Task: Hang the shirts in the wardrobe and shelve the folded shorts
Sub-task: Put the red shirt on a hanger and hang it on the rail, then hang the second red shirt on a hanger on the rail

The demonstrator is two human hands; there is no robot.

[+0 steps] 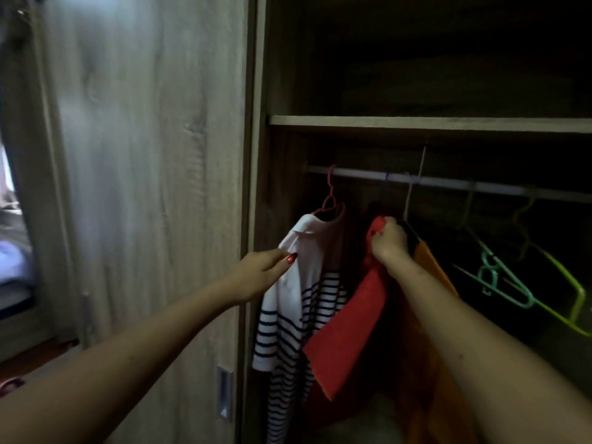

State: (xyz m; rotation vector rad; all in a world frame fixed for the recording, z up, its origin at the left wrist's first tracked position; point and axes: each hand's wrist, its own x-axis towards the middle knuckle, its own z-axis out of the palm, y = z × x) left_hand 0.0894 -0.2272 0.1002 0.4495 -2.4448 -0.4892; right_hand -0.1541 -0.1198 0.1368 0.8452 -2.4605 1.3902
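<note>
A white shirt with navy stripes (pixel 298 309) hangs on a pink hanger (pixel 331 200) at the left end of the wardrobe rail (pixel 448 184). My left hand (pixel 266 270) pinches its shoulder fabric. To its right hangs a red shirt (pixel 349 328); my right hand (pixel 392 241) is closed on its shoulder at the hanger. An orange garment (pixel 429 267) hangs just behind my right wrist. No folded shorts are in view.
Empty green (pixel 499 277) and yellow hangers (pixel 573 302) hang further right on the rail. A shelf board (pixel 416 123) runs above the rail, with a dark compartment over it. The sliding wooden door (pixel 144 187) with a metal handle (pixel 224 392) stands to the left.
</note>
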